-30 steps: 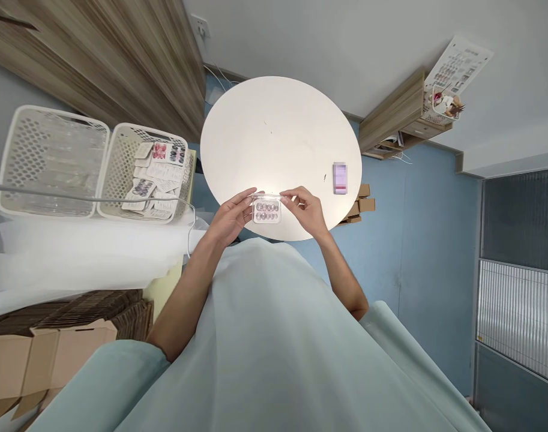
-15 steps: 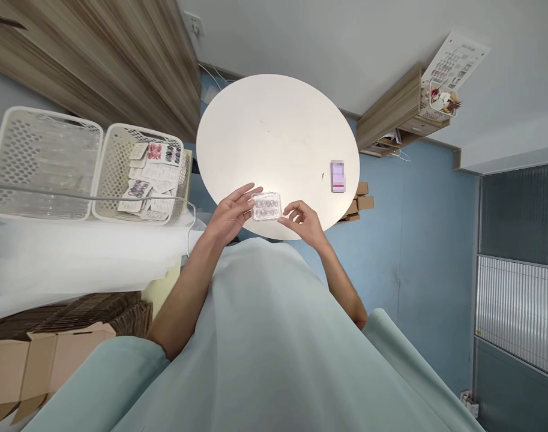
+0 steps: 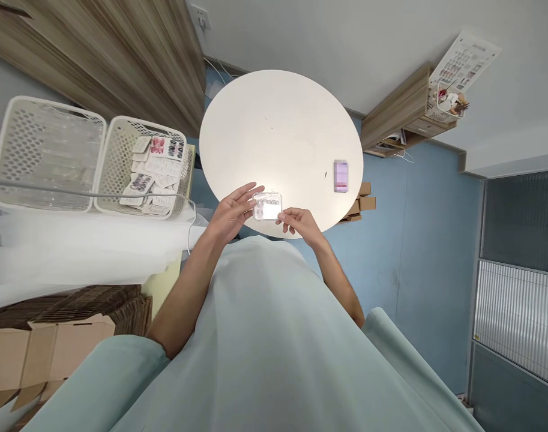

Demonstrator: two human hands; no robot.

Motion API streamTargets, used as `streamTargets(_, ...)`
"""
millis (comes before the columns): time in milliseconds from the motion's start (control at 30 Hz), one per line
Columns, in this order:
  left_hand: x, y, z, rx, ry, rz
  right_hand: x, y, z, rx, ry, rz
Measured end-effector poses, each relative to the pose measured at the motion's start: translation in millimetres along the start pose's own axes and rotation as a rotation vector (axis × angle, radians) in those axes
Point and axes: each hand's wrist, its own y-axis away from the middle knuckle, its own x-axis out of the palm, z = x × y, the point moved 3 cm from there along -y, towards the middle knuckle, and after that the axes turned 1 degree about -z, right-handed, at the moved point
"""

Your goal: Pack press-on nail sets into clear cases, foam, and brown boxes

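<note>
A small clear plastic case (image 3: pixel 267 207) holding rows of dark press-on nails sits over the near edge of the round white table (image 3: pixel 278 132). My left hand (image 3: pixel 233 211) grips the case's left side with curled fingers. My right hand (image 3: pixel 298 223) pinches the case's right lower corner with thumb and fingertips. Glare whitens the lid, so the nails inside barely show.
A purple-and-white phone (image 3: pixel 341 176) lies at the table's right edge. Two white perforated baskets stand at left: one (image 3: pixel 141 168) with nail packets, one (image 3: pixel 44 153) with clear cases. Cardboard boxes (image 3: pixel 53 342) sit at lower left, small boxes (image 3: pixel 361 201) under the table's right side.
My right hand slid from the case's top right edge down to its lower right corner. The case tilted and its lid now catches the light.
</note>
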Motion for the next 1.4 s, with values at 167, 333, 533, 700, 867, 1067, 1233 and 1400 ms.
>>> streamTargets(167,-6.3,5.7,1.2,-0.030,-0.120,-0.022,-5.8,-6.5,-5.1,-0.014,0.000,-0.044)
streamTargets(333,-13.2,13.5,10.4,-0.151,-0.324,-0.050,-10.1,-10.8,-9.8,-0.011,-0.005,-0.072)
streamTargets(533,-14.5,14.7,16.0,-0.122,-0.317,-0.111,-8.2,-13.6,-16.2,0.005,0.000,-0.056)
streamTargets(700,-17.4,15.5,16.5,-0.116,-0.320,-0.149,-4.9,-19.1,-20.0,0.009,0.011,-0.037)
streamTargets(867,-21.7,18.0,18.2,-0.112,-0.335,-0.181,-1.0,-25.1,-18.8,0.015,0.019,-0.019)
streamTargets(1067,-30.3,20.6,23.4,-0.106,-0.376,-0.222,6.3,-33.0,-18.8,0.036,0.066,0.006)
streamTargets(1233,-47.1,14.8,40.7,-0.119,-0.422,-0.286,14.7,-53.7,-34.5,0.057,0.141,0.029)
streamTargets(1400,-71.8,-6.3,73.9,-0.208,-0.548,-0.353,27.3,-91.9,-71.8,0.148,0.223,0.048)
